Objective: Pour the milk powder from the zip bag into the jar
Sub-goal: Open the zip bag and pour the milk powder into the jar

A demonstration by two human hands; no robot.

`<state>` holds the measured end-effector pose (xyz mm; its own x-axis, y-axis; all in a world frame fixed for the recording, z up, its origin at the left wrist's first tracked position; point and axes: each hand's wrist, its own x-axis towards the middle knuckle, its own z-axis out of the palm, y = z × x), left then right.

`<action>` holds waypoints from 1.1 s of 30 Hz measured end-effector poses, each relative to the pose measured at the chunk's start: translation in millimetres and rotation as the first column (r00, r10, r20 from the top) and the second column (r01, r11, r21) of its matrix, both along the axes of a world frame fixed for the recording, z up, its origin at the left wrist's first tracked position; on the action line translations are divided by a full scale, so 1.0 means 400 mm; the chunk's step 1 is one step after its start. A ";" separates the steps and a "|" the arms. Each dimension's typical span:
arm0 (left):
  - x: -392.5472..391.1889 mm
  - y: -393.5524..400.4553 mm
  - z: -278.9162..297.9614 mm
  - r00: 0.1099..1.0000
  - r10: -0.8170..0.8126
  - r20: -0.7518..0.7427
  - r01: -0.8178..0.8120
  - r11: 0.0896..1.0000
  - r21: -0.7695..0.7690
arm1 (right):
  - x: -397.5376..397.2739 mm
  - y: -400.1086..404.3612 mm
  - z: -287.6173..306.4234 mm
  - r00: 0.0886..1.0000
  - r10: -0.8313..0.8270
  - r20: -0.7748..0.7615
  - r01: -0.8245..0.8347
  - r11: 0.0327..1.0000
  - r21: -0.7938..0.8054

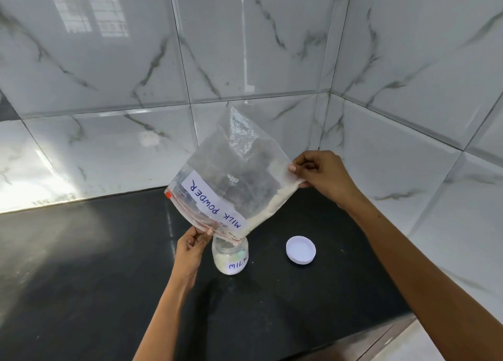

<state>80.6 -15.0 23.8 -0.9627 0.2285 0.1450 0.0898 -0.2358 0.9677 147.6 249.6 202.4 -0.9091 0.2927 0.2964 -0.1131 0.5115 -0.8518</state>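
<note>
Setting: a black desk (pixel 81 265) in a corner of marble-look wall tiles (pixel 109 61).
Zip bag (pixel 231 181): upended, its open corner dipped into the jar (pixel 230 257) so powder slides down.
Left hand (pixel 192 247): grip pinching the zip edge, steering the mouth.
Right hand (pixel 321 175): grip pinching the raised bottom corner (probably to keep the slope steep).
Lid (pixel 301 250): lying apart to the jar's right.
Room: open desk all round; the front edge lies well clear of the jar.

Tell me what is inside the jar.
White powder fills the lower part of the jar, behind its MILK label. The zip bag mouth covers the opening, so any powder falling in is hidden.
</note>
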 end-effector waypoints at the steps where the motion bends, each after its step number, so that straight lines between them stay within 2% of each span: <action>1: 0.002 0.000 0.001 1.000 -0.002 0.003 0.003 1.000 -0.003 | -0.001 -0.004 0.002 0.999 -0.018 -0.036 0.018 1.000 0.014; 5: 0.006 -0.009 0.002 1.000 0.003 0.015 -0.002 1.000 -0.024 | -0.004 -0.028 0.006 0.995 -0.006 -0.104 0.025 0.982 0.187; 14: 0.011 -0.022 -0.004 1.000 0.022 0.014 -0.021 0.999 -0.045 | -0.004 -0.064 0.020 0.988 0.124 -0.090 -0.093 0.951 0.294; 17: 0.012 -0.020 0.001 0.999 0.033 0.017 -0.031 0.998 -0.060 | -0.007 -0.059 0.029 0.988 0.084 -0.132 -0.050 0.968 0.246; 19: 0.012 -0.018 0.000 0.999 0.037 0.019 -0.036 0.997 -0.063 | -0.005 -0.067 0.026 0.986 0.107 -0.127 -0.067 0.956 0.284; 29: -0.002 -0.011 0.003 0.991 0.079 0.107 -0.079 0.997 -0.004 | 0.000 -0.069 0.029 0.985 0.119 -0.122 -0.082 0.960 0.269; 33: -0.008 0.000 0.008 0.987 0.079 0.142 -0.083 0.996 0.022 | -0.003 -0.059 0.033 0.985 0.099 -0.138 -0.078 0.985 0.154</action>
<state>77.3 -15.2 27.1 -0.9891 0.1468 0.0123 -0.0266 -0.2601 0.9652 146.6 226.1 215.4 -0.8739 0.1563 0.4603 -0.2799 0.6124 -0.7393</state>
